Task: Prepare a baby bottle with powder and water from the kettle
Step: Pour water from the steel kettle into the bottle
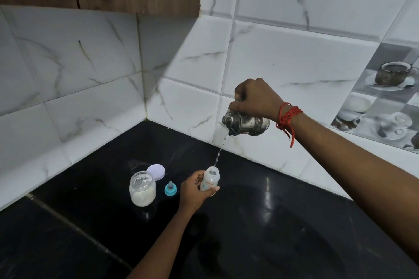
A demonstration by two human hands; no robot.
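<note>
**Counter, black, polished, set in a corner of white marbled wall tiles**

1. Baby bottle. Small, translucent white, printed, mouth uncovered. It stands near-upright at mid-counter. Its lower body sits inside the left grip, while its shoulder and mouth stand clear above it. The base is hidden, so whether it rests on the counter cannot be told.
2. Left grip. Curled round the bottle from the left, with the thumb across the near side low down and the fingers round the far side.
3. Kettle. Small, steel, tipped with the lid knob to the left and the spout downward. It hangs directly under the right grip, well above the bottle and to its far right.
4. Right grip. Closed in a fist over the top of the kettle; the handle is hidden inside it. A red thread is tied at the wrist.
5. Water stream. Thin, running from the spout down and left to the bottle mouth.
6. Powder jar. Clear, open, part-filled with white powder. It stands on the counter left of the left grip, apart from it.
7. Jar lid. Pale, round, lying flat just beyond the jar to its right.
8. Teat cap. Blue ring with a clear teat, upright on the counter between the jar and the left grip.
</note>
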